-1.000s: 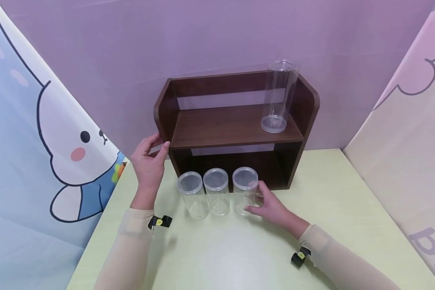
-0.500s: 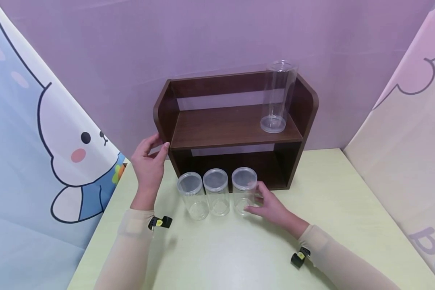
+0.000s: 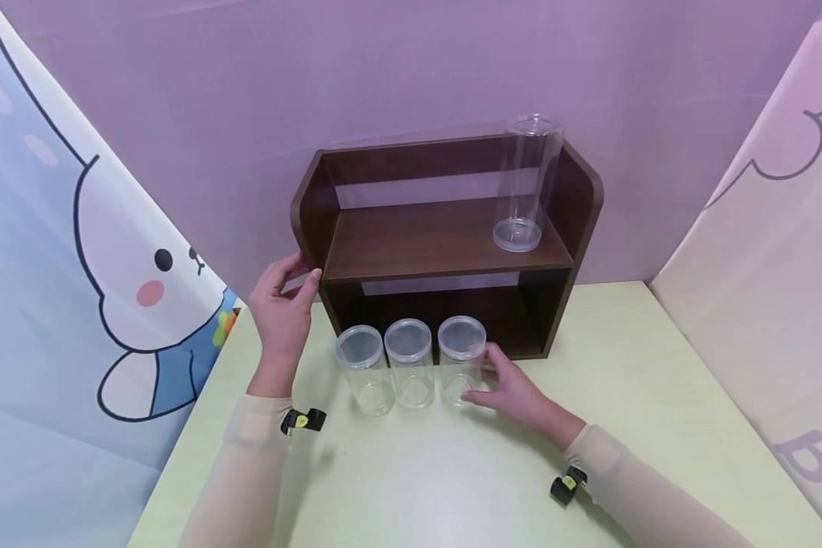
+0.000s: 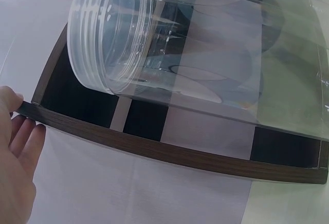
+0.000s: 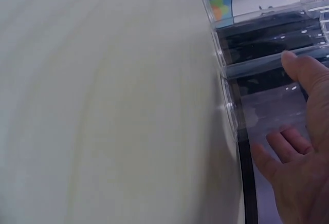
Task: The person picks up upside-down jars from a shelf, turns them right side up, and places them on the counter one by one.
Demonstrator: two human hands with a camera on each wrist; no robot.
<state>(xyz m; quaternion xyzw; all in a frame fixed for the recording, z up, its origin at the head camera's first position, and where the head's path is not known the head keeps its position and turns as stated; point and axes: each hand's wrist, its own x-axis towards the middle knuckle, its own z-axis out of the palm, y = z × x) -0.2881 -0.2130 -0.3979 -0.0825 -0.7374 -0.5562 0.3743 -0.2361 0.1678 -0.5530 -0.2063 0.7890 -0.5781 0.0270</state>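
My left hand [image 3: 282, 320] holds the left side panel of a dark brown two-tier shelf [image 3: 438, 240], thumb in front and fingers behind. The left wrist view shows that panel's edge [image 4: 180, 152] between thumb and fingers. My right hand [image 3: 517, 396] grips the rightmost of three clear lidded jars [image 3: 462, 342] from its right side. In the right wrist view the thumb lies against the jar [image 5: 272, 98], with fingers on its far side. The middle jar [image 3: 409, 346] and left jar [image 3: 361, 352] stand upright beside it, before the lower compartment.
A tall clear cylindrical container [image 3: 518, 228] stands at the right end of the upper shelf board. The pale table [image 3: 425, 487] lies under everything. A purple cloth [image 3: 411, 68] hangs behind, and a cartoon cloth [image 3: 144, 289] closes in the left side.
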